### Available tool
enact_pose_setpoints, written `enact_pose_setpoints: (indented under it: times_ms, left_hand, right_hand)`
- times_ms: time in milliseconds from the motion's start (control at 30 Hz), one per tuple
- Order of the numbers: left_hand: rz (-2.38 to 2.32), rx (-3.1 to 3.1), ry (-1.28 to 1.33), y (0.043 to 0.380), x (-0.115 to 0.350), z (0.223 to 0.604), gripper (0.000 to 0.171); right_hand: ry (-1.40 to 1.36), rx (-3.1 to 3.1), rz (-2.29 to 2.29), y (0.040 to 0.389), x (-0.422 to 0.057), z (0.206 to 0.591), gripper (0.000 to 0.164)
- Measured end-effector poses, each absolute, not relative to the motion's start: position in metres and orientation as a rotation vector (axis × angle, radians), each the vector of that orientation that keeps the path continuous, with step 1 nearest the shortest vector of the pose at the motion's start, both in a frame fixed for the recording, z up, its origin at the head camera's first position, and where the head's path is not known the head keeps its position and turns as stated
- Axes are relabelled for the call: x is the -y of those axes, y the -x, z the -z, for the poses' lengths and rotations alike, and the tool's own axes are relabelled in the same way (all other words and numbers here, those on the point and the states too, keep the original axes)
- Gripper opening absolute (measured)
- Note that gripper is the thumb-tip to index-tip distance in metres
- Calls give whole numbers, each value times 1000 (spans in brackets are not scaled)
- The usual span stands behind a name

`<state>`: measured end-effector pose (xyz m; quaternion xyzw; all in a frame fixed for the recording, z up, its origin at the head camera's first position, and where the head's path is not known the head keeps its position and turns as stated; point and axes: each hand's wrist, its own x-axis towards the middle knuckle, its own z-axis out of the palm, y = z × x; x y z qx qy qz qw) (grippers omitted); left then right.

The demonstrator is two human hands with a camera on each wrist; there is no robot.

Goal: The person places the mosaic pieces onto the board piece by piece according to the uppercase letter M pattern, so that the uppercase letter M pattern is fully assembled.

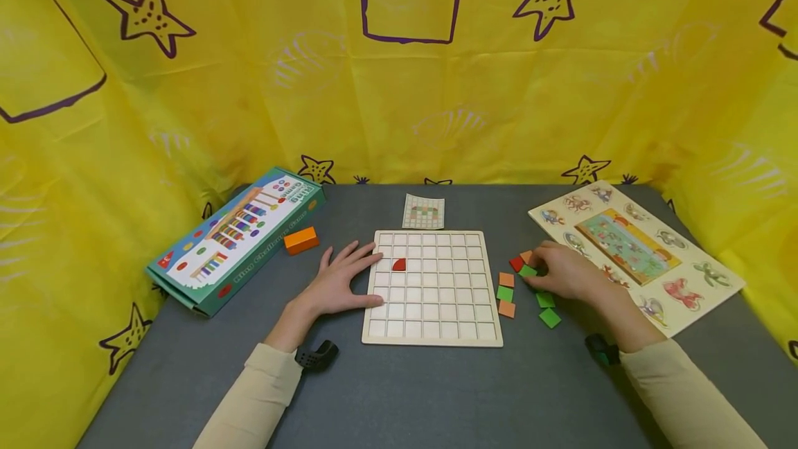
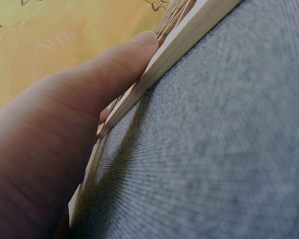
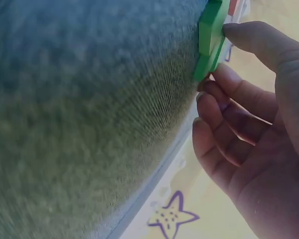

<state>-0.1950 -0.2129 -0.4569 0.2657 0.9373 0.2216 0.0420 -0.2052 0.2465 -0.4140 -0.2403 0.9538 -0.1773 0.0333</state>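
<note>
Your L hand (image 1: 343, 281) is at the L edge of the square pale-wood board w/ a grid of shallow cells (image 1: 430, 342); fingers spread wide & fairly straight, thumb apart from them, its tip resting on the rim. It presses the edge, nothing grasped.

Your R hand (image 1: 567, 272) is just R of the board, fingers bent, thumb & index a little apart at a flat, square green tile (image 1: 527, 271). In the R wrist view your thumb tip touches green & the index tip is by its lower edge; can't tell if the tile's actually pinched.

Beside that tile: a red tile (image 1: 516, 264) & a salmon-orange tile (image 1: 526, 256). Nearer you, 2 more green tiles (image 1: 550, 318). Along the board's R edge, a short column: orange, green, orange tiles (image 1: 506, 279).

On the board, a red quarter-round piece (image 1: 400, 265) sits in the upper-L part, 2nd col. from L. Just past the far edge: a small printed grid card (image 1: 424, 212).

Far L, a teal-&-white cardboard game box (image 1: 243, 234), w/ an orange rectangular block (image 1: 302, 240) near it. Far R, a pale wooden sea-animal puzzle (image 1: 679, 324). All on the dark grey tabletop (image 1: 436, 393), yellow printed cloth (image 1: 399, 123) behind.
</note>
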Motion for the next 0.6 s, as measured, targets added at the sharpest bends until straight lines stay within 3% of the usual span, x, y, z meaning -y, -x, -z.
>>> enact_pose_setpoints:
  times_ms: [267, 600]
  left_hand:
    - [-702, -2883, -834, 193, 212, 453, 90]
    - [-704, -2878, -829, 193, 211, 454, 89]
  right_hand:
    - [858, -2950, 625, 204, -248, 403, 19]
    - [971, -2947, 672, 212, -217, 394, 20]
